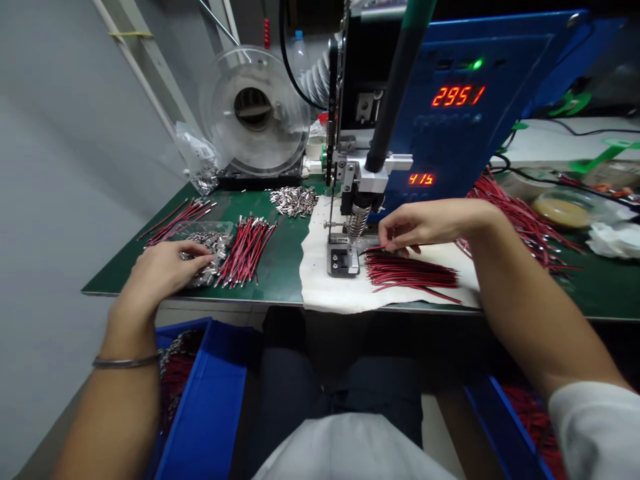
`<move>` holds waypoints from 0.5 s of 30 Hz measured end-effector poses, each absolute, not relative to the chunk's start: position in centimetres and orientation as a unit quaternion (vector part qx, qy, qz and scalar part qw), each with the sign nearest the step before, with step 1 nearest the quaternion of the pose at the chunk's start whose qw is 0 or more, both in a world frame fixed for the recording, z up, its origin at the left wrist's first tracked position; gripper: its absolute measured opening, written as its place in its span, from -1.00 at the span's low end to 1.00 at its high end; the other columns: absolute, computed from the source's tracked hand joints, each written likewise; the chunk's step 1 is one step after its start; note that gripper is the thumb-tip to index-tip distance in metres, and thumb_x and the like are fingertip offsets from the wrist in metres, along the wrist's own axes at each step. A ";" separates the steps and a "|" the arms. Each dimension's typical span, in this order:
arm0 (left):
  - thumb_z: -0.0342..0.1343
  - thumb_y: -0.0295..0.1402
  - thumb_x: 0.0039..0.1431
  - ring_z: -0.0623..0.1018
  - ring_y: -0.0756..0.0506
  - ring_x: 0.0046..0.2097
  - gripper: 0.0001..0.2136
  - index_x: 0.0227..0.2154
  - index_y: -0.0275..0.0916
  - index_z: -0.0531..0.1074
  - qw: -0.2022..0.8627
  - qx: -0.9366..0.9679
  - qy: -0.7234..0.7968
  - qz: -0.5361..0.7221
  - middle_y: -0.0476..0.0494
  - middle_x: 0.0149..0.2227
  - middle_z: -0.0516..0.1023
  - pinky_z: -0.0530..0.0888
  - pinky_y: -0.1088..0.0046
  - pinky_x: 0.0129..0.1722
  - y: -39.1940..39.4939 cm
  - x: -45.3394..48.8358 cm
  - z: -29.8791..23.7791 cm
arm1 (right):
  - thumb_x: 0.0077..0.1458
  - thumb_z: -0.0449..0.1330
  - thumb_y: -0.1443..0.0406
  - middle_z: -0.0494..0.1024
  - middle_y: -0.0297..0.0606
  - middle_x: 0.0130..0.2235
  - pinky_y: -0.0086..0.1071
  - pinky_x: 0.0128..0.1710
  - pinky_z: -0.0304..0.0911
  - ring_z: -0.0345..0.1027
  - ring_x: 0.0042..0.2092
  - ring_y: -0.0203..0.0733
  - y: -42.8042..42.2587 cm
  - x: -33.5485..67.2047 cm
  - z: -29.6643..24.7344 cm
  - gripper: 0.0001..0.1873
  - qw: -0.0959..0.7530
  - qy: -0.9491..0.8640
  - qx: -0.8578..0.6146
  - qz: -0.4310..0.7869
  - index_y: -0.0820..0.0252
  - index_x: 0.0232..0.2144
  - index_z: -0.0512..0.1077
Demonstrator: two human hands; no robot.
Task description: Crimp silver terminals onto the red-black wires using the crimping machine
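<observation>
My left hand (167,270) reaches over an open clear plastic bag (220,233) of small metal connectors (207,243). Its fingers are bent and brought together at the connectors; whatever they pinch is hidden. Just right of the bag lies a bundle of red and black wires with metal ends (249,250). My right hand (417,227) pinches a red and black wire (373,249), whose far end points at the small metal fixture (343,260) under the machine's spring-loaded head (359,217). Below that hand, a row of red and black wires (413,272) rests on a white cloth (333,293).
A blue machine (450,140) with lit red digits stands behind the fixture. A pile of metal connectors (294,200) and a clear reel (255,110) are farther back. More red wires (525,220) lie at right. Blue bins (215,400) sit below the green table edge (280,293).
</observation>
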State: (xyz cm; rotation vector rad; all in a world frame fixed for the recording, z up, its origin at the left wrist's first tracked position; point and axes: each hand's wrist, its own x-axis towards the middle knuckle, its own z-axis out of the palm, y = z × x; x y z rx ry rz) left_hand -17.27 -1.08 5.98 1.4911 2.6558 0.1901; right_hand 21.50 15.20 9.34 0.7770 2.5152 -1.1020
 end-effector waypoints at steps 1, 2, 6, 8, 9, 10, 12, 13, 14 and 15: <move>0.16 -0.17 -0.01 0.40 -0.11 -0.43 -0.76 -0.32 -0.16 0.57 0.042 0.488 0.869 0.076 -0.03 -0.55 0.48 0.22 0.46 -0.40 -1.1 -17.4 5.8 | 0.11 0.09 0.17 0.47 -0.27 -0.37 -0.38 -0.36 0.23 0.34 -0.35 -0.22 15.3 21.6 9.0 -0.79 0.131 0.879 0.257 -0.379 0.22 -0.34 0.37; 0.18 -0.19 -0.02 0.39 -0.09 -0.44 -0.79 -0.35 -0.16 0.58 0.039 0.490 0.866 0.091 -0.01 -0.56 0.47 0.22 0.47 -0.40 -1.1 -17.5 5.7 | 0.12 0.09 0.16 0.46 -0.27 -0.36 -0.38 -0.34 0.21 0.31 -0.33 -0.23 15.3 21.7 8.6 -0.78 0.116 0.886 0.244 -0.376 0.22 -0.34 0.35; 0.22 -0.31 -0.02 0.36 -0.03 -0.48 -0.90 -0.42 -0.17 0.57 0.020 0.510 0.847 0.151 0.05 -0.57 0.47 0.20 0.50 -0.42 -1.0 -17.6 5.0 | 0.16 0.07 0.12 0.39 -0.31 -0.40 -0.38 -0.31 0.17 0.22 -0.34 -0.27 15.0 21.9 7.4 -0.74 0.082 0.875 0.231 -0.418 0.22 -0.38 0.31; 0.22 -0.35 -0.02 0.34 0.00 -0.50 -0.92 -0.42 -0.17 0.57 0.011 0.510 0.843 0.168 0.07 -0.58 0.46 0.19 0.52 -0.42 -1.0 -17.5 4.7 | 0.16 0.09 0.09 0.33 -0.36 -0.45 -0.41 -0.38 0.12 0.17 -0.40 -0.31 14.8 21.8 6.9 -0.71 0.069 0.860 0.245 -0.443 0.21 -0.40 0.29; 0.22 -0.36 -0.01 0.34 0.00 -0.50 -0.93 -0.42 -0.17 0.57 0.009 0.510 0.843 0.172 0.08 -0.57 0.46 0.18 0.53 -0.42 -1.1 -17.5 4.7 | 0.15 0.10 0.08 0.31 -0.38 -0.47 -0.42 -0.41 0.10 0.15 -0.42 -0.33 14.7 21.7 6.7 -0.70 0.061 0.853 0.251 -0.453 0.21 -0.41 0.28; 0.22 -0.36 -0.01 0.34 0.01 -0.50 -0.93 -0.42 -0.17 0.57 0.007 0.508 0.843 0.176 0.09 -0.58 0.45 0.18 0.53 -0.42 -1.1 -17.4 4.7 | 0.14 0.11 0.07 0.30 -0.39 -0.49 -0.43 -0.43 0.08 0.13 -0.44 -0.35 14.7 21.5 6.5 -0.69 0.053 0.848 0.254 -0.461 0.21 -0.42 0.27; 0.22 -0.36 0.00 0.35 0.01 -0.49 -0.94 -0.43 -0.17 0.56 0.004 0.508 0.841 0.188 0.09 -0.59 0.44 0.19 0.54 -0.42 -1.2 -17.2 4.7 | 0.12 0.13 0.06 0.28 -0.41 -0.51 -0.44 -0.46 0.05 0.11 -0.47 -0.37 14.6 21.3 6.3 -0.66 0.035 0.845 0.252 -0.470 0.21 -0.45 0.26; 0.22 -0.35 0.00 0.36 0.01 -0.49 -0.94 -0.44 -0.17 0.56 0.002 0.509 0.838 0.195 0.09 -0.59 0.44 0.19 0.54 -0.41 -1.3 -17.1 4.7 | 0.12 0.14 0.05 0.27 -0.42 -0.52 -0.44 -0.47 0.03 0.09 -0.48 -0.37 14.6 21.2 6.2 -0.65 0.023 0.846 0.249 -0.470 0.21 -0.46 0.27; 0.22 -0.36 -0.01 0.36 0.01 -0.48 -0.95 -0.44 -0.18 0.56 -0.001 0.510 0.836 0.204 0.10 -0.58 0.44 0.20 0.54 -0.40 -1.3 -17.0 4.7 | 0.12 0.14 0.04 0.26 -0.43 -0.53 -0.44 -0.48 0.01 0.08 -0.48 -0.38 14.5 21.2 6.1 -0.65 0.013 0.848 0.247 -0.469 0.22 -0.46 0.28; 0.22 -0.36 -0.01 0.37 0.01 -0.48 -0.94 -0.44 -0.18 0.56 -0.007 0.511 0.833 0.212 0.10 -0.57 0.45 0.21 0.54 -0.40 -1.4 -17.0 4.7 | 0.11 0.14 0.04 0.25 -0.43 -0.53 -0.44 -0.49 0.00 0.07 -0.49 -0.38 14.5 21.1 6.1 -0.65 0.003 0.849 0.245 -0.468 0.22 -0.45 0.29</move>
